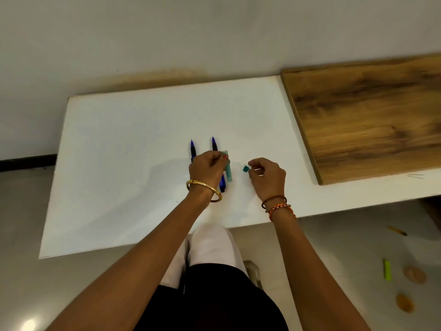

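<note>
Two blue pens lie side by side on the white table point(119, 163), tips pointing away: the left pen point(192, 149) and the right pen point(214, 144). My left hand point(207, 168) covers their middles and pinches a clear teal tube point(228, 168) between thumb and fingers, the tube angled down toward me. My right hand point(267, 175) sits to the right, its fingertips pinching a small teal cap point(245, 168) just above the table. Hand and tube are a short gap apart.
A wooden board point(370, 120) lies on the table's right part. On the floor at the right lie a yellow-green marker point(387, 270), a yellow pencil point(397, 231) and two brown spots. A white wall stands behind the table.
</note>
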